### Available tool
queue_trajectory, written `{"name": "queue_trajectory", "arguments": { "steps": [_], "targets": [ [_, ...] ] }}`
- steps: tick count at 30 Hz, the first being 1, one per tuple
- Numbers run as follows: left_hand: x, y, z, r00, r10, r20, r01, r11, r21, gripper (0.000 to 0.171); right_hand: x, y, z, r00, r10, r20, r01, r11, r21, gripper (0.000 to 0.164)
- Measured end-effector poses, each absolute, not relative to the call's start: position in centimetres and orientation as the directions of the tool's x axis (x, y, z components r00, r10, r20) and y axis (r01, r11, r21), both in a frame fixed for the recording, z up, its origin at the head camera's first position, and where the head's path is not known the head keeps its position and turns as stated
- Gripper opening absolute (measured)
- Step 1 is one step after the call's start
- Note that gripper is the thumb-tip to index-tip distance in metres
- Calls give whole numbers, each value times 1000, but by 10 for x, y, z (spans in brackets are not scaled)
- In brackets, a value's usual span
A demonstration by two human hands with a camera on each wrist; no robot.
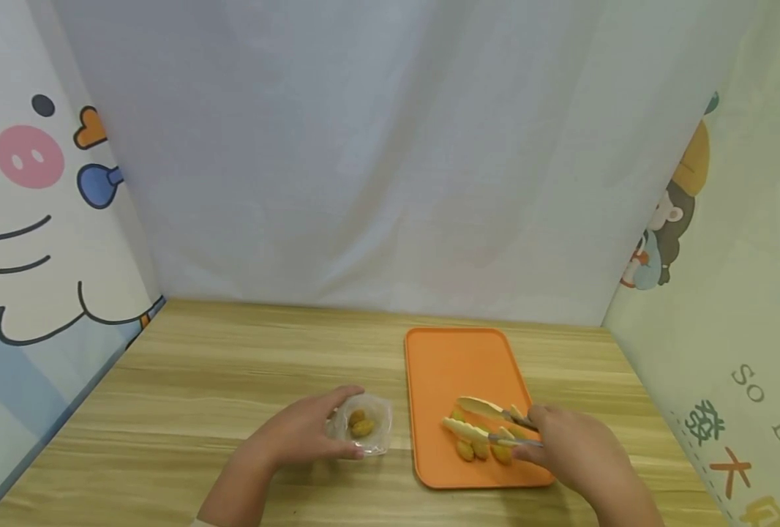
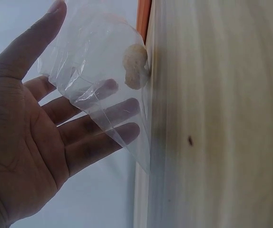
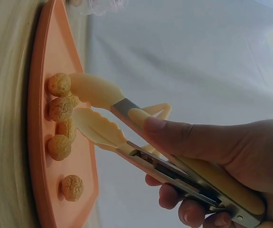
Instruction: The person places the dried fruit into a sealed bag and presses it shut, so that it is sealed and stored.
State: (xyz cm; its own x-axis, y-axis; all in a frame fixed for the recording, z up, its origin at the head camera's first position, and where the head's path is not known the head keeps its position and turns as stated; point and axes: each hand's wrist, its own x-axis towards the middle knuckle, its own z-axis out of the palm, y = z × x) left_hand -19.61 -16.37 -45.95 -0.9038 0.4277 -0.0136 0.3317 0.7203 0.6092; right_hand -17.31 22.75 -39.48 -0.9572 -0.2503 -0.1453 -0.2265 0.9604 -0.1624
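Note:
My right hand (image 1: 577,450) grips food tongs (image 3: 160,166) with cream scalloped heads, metal arms and a yellow handle. The two heads stand apart, right by several small round wrinkled golden-brown puffs (image 3: 60,147) on an orange tray (image 1: 459,359). Whether a puff sits between the heads is unclear. To the left of the tray, my left hand (image 1: 304,432) holds a clear plastic bag (image 1: 380,421) upright on the table, thumb on one side and fingers on the other. Inside the bag lie two puffs (image 2: 135,66), low down near the table.
The wood-grain table (image 1: 219,366) extends left of the bag and behind it. A pale curtain (image 1: 364,161) closes off the back. Printed cloths hang at the left (image 1: 54,241) and right (image 1: 726,307) sides. A small dark mark (image 2: 190,140) shows on the table.

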Motion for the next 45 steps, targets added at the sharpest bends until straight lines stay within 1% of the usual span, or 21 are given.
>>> {"name": "queue_trajectory", "arguments": {
  "steps": [5,13,19,29,35,39,42,45],
  "targets": [
    [-197,-164,-462,-904,427,-10,335,722,605,92,-172,226,-395,-960,-249,-131,-231,963,-140,37],
    [-195,-163,-461,-907,421,-16,329,732,596,92,-172,225,-395,-958,-259,-124,-244,962,-122,34],
    [-195,-164,-460,-907,421,-12,330,728,601,92,-171,227,-395,-952,-293,-85,-284,954,-100,36],
    [-194,-164,-459,-903,429,-5,336,716,612,90,-169,226,-393,-954,-296,-58,-291,954,-73,38],
    [-193,-165,-457,-902,431,-6,338,715,613,91,-169,225,-389,-958,-283,-50,-277,956,-98,32],
    [-193,-165,-457,-903,429,-6,336,716,612,91,-169,222,-385,-960,-276,-42,-270,956,-116,32],
    [-193,-165,-457,-904,429,-3,337,716,612,91,-169,221,-384,-955,-295,-9,-293,950,-108,33],
    [-194,-165,-457,-903,429,-8,336,719,609,92,-168,219,-385,-944,-326,57,-330,940,-84,34]
  ]
}}
